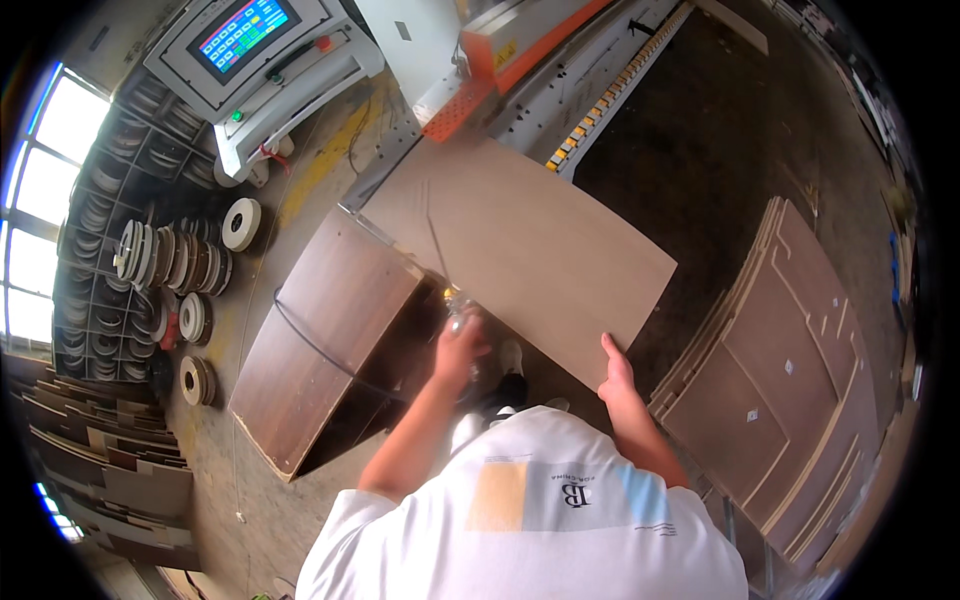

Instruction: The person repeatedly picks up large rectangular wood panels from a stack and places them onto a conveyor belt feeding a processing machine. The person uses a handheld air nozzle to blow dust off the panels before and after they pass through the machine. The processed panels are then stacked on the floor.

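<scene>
My left hand is closed around an air blow gun, slightly smeared by motion. The gun's long thin nozzle points forward over a light brown wooden panel. A dark hose loops over a brown box-like wooden cabinet beside my left arm and runs toward that hand. My right hand grips the panel's near right corner, thumb on top and the other fingers hidden beneath. The panel's far end rests at a machine with an orange guard.
A control console with a lit screen stands at the far left. Rolls of edging strip fill the left side, near stacked boards. On the right leans a pile of brown panels. The machine's roller rail stretches away to the far right.
</scene>
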A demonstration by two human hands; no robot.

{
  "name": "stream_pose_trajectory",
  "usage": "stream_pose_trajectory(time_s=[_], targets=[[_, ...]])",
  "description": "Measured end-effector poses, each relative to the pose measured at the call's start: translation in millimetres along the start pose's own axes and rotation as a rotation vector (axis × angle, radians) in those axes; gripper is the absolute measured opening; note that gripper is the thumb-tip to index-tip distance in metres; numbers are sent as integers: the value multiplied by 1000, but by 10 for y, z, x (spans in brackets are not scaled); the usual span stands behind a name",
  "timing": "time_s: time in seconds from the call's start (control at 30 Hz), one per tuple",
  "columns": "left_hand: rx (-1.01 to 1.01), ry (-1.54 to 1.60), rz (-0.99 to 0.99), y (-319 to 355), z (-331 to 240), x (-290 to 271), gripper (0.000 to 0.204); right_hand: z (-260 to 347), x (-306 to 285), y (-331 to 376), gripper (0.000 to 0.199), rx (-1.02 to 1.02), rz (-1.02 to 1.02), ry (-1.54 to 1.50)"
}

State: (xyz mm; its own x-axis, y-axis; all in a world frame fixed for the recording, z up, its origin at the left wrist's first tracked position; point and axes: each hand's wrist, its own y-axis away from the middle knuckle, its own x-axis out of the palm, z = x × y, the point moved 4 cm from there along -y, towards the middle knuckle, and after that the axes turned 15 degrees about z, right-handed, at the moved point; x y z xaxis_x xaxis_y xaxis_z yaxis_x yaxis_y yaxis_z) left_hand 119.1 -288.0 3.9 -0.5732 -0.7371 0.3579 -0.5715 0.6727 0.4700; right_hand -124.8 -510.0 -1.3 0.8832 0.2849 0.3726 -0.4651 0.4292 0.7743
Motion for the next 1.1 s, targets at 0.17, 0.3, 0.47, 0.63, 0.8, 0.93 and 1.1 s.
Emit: stream_pose_trajectory(time_s=[0.17, 0.3, 0.47, 0.63, 0.8, 0.93, 1.1], targets=[[46, -5, 21, -187, -10, 328, 51, 4, -123, -318, 71, -38, 55, -29], [17, 47, 65, -340, -68, 381, 53, 105, -227, -533, 73, -43, 58, -21], [22, 39, 202, -651, -200, 605, 55, 450, -320, -844, 76, -92, 54, 3], [-2, 19, 308, -1117, -316, 890, 54, 994, -360, -1102, 86, -62, -69, 86], [-1, -55, 325, -1596, -350, 930, 52, 1436, -275, -1305, 67, -152, -17, 29], [-89, -374, 382, -1611, -609, 1285, 33, 1429, -991, -1702, 49, -311, 75, -230], [-192, -1703, 543, -1049, -520, 1310, 59, 1232, -1398, -1089, 50, -477, -33, -244]])
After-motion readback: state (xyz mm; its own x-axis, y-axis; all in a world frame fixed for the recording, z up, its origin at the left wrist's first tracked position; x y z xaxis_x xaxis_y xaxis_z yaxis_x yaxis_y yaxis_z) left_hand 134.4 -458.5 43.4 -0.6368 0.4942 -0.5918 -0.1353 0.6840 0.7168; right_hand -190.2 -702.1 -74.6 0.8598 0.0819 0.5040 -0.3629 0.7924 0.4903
